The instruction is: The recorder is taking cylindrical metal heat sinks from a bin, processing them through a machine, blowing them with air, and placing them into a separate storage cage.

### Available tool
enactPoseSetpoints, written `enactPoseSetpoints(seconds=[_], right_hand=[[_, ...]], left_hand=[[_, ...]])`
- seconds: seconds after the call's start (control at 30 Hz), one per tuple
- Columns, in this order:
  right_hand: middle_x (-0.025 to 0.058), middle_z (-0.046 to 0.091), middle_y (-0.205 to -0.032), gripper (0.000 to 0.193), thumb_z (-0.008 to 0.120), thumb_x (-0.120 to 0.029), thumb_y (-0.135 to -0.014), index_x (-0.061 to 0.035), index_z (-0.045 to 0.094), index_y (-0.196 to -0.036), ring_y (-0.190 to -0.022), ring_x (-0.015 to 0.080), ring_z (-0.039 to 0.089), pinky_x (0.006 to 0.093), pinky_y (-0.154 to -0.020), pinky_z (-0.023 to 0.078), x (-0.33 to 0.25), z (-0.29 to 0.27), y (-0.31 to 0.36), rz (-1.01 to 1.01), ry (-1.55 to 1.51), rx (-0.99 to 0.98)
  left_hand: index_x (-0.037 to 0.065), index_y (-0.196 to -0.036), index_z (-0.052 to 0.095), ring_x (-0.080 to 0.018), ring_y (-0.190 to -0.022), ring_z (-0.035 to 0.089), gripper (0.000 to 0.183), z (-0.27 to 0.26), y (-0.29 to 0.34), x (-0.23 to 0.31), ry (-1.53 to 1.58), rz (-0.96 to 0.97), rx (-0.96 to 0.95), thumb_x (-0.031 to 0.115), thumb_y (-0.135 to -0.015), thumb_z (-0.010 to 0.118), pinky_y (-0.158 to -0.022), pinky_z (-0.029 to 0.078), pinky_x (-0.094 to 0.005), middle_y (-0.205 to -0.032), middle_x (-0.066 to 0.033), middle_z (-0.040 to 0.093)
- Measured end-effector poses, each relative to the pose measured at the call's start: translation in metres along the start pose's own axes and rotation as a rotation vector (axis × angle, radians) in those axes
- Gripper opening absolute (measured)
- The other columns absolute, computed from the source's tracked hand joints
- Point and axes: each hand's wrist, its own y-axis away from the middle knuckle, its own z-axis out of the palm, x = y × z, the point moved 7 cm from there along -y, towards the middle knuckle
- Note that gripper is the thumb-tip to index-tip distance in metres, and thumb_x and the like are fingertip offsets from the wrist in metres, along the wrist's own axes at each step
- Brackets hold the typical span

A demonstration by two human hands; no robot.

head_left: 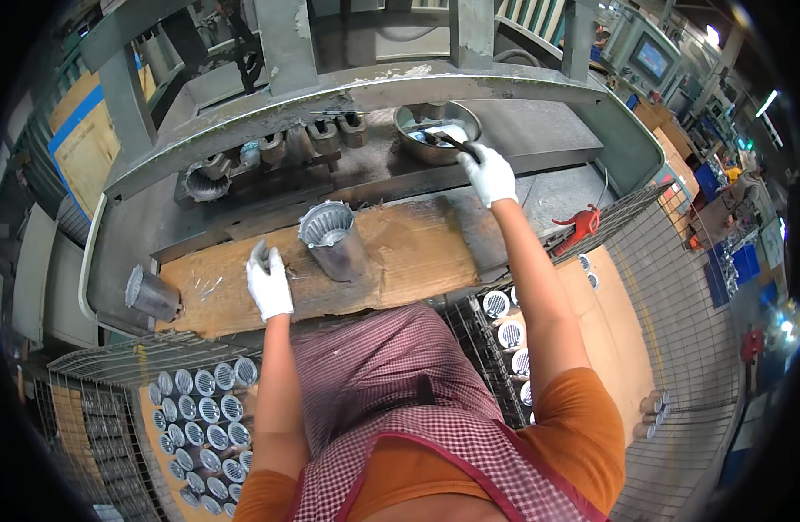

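Brush (445,139) lying slantwise, tip pointing up-left into bowl (413,150); right hand (488,176) gripping its handle, arm reaching forward. Left hand (268,283) resting loosely curled, holding nothing, on cardboard (417,252) beside cylinder (334,239).

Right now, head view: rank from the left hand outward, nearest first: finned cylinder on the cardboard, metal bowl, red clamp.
From the left hand:
1. Finned cylinder, just to its right on the cardboard.
2. Metal bowl, farther back and right, where the right hand holds a brush.
3. Red clamp, far right on the wire cage edge.
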Motion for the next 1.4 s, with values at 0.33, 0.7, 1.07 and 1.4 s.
enactPoseSetpoints(seconds=[0.33, 0.7, 1.07, 1.4], right_hand=[[0.0169, 0.065, -0.081, 0.034, 0.058, -0.031, -0.088, -0.0143, 0.059, -0.118, -0.079, 0.036, 0.064, 0.0482, -0.071, 0.051, -0.022, 0.011, 0.053, -0.088, -0.046, 0.232], [0.0148, 0.065, -0.085, 0.033, 0.056, -0.031, -0.091, -0.0135, 0.059, -0.118, -0.082, 0.0332, 0.064, 0.0455, -0.072, 0.05, -0.015, -0.001, 0.051, -0.057, 0.033, 0.209], [0.0172, 0.067, -0.084, 0.027, 0.064, -0.023, -0.089, -0.0045, 0.068, -0.109, -0.076, 0.0347, 0.064, 0.0397, -0.07, 0.051, -0.123, -0.042, 0.056, -0.441, -0.446, 0.343], [0.0121, 0.067, -0.082, 0.025, 0.058, -0.031, -0.09, -0.013, 0.066, -0.105, -0.074, 0.0308, 0.065, 0.0439, -0.068, 0.051, -0.329, 0.044, -0.004, -0.834, -0.13, 0.26]], left_hand=[[-0.007, -0.123, 0.057, -0.0273, -0.114, 0.057, 0.044, -0.013, -0.013, -0.035, -0.009, 0.039, -0.062, 0.029, -0.097, 0.055, -0.101, 0.042, -0.0365, -0.125, -0.0192, 0.06], [-0.007, -0.122, 0.057, -0.0271, -0.114, 0.057, 0.042, 0.003, -0.016, -0.033, -0.01, 0.039, -0.078, 0.028, -0.098, 0.053, -0.101, 0.041, -0.0355, -0.126, -0.0181, 0.059], [0.002, -0.107, 0.067, -0.027, -0.101, 0.062, 0.027, 0.011, 0.001, -0.007, 0.076, 0.009, -0.087, 0.024, -0.094, 0.059, -0.093, 0.047, -0.0375, -0.107, -0.0145, 0.067], [0.002, -0.107, 0.066, -0.0312, -0.098, 0.062, 0.027, -0.009, 0.002, -0.004, -0.082, 0.072, -0.062, 0.024, -0.093, 0.058, -0.088, 0.048, -0.039, -0.104, -0.0165, 0.066]])
